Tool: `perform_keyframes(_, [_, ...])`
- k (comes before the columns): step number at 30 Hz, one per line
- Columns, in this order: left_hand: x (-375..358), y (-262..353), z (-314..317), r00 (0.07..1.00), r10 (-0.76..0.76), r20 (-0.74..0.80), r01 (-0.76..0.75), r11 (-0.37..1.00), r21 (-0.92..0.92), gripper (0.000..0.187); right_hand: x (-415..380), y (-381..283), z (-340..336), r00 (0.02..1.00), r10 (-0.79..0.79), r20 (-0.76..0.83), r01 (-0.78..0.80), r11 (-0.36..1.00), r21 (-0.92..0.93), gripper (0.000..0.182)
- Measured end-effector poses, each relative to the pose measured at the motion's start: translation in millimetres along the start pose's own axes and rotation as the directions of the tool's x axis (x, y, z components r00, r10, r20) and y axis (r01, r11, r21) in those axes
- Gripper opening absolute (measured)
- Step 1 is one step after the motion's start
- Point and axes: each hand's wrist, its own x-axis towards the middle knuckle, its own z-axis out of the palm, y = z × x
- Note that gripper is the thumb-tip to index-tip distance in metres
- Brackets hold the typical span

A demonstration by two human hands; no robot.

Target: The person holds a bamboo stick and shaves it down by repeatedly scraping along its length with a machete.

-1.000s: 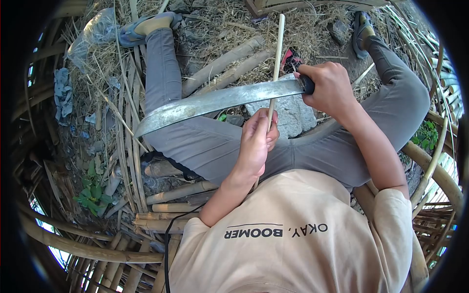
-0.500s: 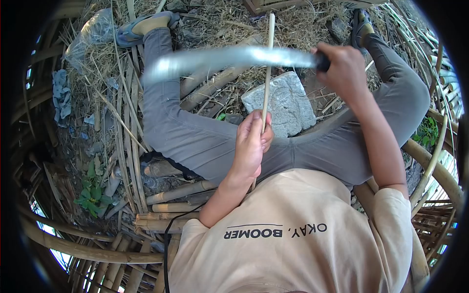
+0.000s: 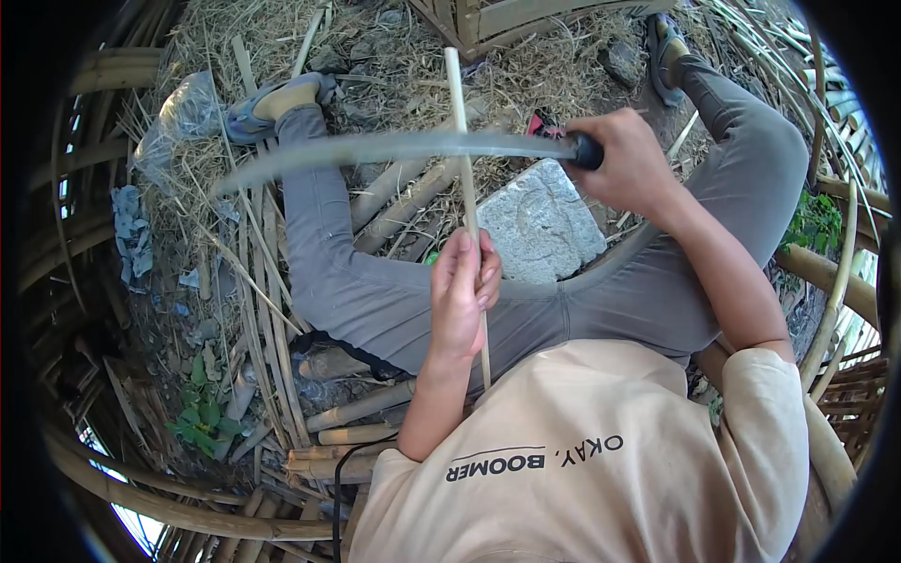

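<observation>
A thin pale bamboo strip (image 3: 468, 178) stands lengthwise in front of me, its lower end against my lap by the shirt. My left hand (image 3: 460, 291) is closed round its lower half. In my right hand (image 3: 624, 164) is the dark handle of a long curved blade (image 3: 375, 148), which reaches far to the left and is slightly blurred. The blade crosses the strip well above my left hand; whether the two touch, I cannot tell. Beyond my lap, a pale flat stone (image 3: 540, 225) lies between my legs, right of the strip.
Bamboo poles (image 3: 399, 202) and long strips (image 3: 267, 319) lie on the straw-covered ground at left. A clear plastic bag (image 3: 186, 113) is near my left foot. At the top is a wooden frame (image 3: 526, 17). A small red object (image 3: 537, 125) shows behind the blade.
The view has shifted a little. My right hand and the blade are slightly lower and further left, and the strip with my left hand has shifted left. The red object now shows.
</observation>
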Motion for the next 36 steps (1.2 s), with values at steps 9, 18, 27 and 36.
perform_keyframes(9, [-20,-16,27,0.988,0.155,-0.030,-0.128,0.898,0.420,0.029,10,-6,-10,0.993,-0.082,-0.088,0.064,0.979,-0.192,0.029])
perform_keyframes(18, [-26,-27,29,0.997,0.066,0.043,-0.078,0.908,0.411,0.029,21,35,-32,0.952,0.134,-0.275,-0.201,0.953,-0.229,0.042])
perform_keyframes(27, [-4,-15,-1,0.995,0.049,-0.083,-0.021,0.950,0.312,0.030,9,1,-11,0.996,0.091,0.003,-0.091,0.996,-0.006,0.021])
perform_keyframes(36, [-7,-30,15,0.975,0.159,-0.156,-0.041,0.818,0.574,0.022,1,-9,12,0.986,-0.052,0.160,0.086,0.973,-0.214,0.026])
